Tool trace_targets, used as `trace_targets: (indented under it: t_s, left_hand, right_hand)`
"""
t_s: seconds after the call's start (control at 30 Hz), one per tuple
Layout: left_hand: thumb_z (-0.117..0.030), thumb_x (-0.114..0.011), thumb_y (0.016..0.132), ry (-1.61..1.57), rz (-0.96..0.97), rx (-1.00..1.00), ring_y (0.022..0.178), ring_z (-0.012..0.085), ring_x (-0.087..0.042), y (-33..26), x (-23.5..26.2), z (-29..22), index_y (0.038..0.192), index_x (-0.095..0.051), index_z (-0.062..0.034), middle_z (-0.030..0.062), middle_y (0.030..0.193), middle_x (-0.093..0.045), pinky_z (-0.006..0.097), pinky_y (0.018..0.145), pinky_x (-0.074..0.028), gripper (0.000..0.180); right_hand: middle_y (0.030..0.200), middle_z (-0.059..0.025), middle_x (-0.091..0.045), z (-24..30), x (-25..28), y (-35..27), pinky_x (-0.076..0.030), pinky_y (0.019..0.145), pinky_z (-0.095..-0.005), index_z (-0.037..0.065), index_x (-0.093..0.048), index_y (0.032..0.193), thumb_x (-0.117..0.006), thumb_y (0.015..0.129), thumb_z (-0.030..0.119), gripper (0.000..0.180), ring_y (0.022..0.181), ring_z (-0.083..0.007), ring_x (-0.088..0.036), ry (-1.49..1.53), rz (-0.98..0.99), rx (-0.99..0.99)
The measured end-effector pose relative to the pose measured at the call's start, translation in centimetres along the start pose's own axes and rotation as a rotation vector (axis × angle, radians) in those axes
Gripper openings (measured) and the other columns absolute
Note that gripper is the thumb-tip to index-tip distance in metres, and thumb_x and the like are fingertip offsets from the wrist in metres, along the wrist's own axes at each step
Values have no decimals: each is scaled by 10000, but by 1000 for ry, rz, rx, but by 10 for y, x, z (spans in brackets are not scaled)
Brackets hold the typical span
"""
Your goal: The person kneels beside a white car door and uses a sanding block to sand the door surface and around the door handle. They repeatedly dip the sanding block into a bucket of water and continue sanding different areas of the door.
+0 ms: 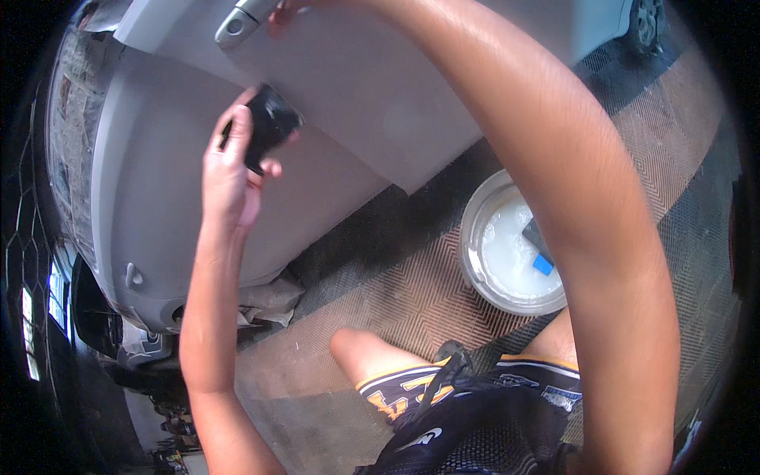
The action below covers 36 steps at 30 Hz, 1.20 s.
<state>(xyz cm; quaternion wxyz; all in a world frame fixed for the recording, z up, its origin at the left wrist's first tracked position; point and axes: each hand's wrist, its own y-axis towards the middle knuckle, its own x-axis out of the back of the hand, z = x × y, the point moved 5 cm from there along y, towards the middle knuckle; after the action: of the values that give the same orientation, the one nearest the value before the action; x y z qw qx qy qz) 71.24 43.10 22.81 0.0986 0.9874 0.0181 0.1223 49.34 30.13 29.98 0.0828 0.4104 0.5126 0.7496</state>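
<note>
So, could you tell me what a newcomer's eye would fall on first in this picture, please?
First, the left hand pressing a black block against the grey car panel at upper left. Next, the right hand up by the door handle at the top edge. Then the white bucket of soapy water on the floor at right, with a blue-and-dark item inside.

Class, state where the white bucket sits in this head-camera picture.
The white bucket stands on the patterned floor right of centre, below the grey car door panel, partly hidden behind the person's right forearm.
</note>
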Motion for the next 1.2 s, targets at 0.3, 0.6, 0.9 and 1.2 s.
trace_targets:
  t_s: [0.3,0.6,0.9,1.2]
  left_hand:
    - [-205,-612,993,2012,25,-1388,1548,221,-321,30,-17,14,1528,-513,-137,49,1647,-403,478,1290,-188,548]
    - [-321,-541,1031,1773,720,-890,1593,146,-178,-22,-44,284,1619,-364,-172,-20,1721,-243,485,1305,-31,632]
    - [-263,-429,1097,1958,24,-1364,1558,171,-286,48,39,-54,1561,-457,-175,-2,1647,-396,528,1301,41,474]
    - [-275,-561,997,1847,484,-1160,1562,209,-300,-5,-41,207,1551,-458,-39,68,1640,-421,489,1303,-57,610]
  right_hand:
    - [952,-115,-792,1,6,-11,-588,858,-405,126,-812,950,-925,616,556,556,920,-280,-764,-39,63,-27]
    - [955,-108,-792,15,-6,0,-582,860,-408,142,-806,992,-921,624,570,576,925,-280,-761,-8,87,22]
    - [942,-115,-784,4,10,-3,-581,847,-431,128,-789,978,-927,641,492,514,922,-297,-755,-7,86,-13]
    - [983,-131,-787,12,11,-9,-583,869,-422,105,-791,1048,-906,684,487,539,944,-298,-756,-16,126,-3]
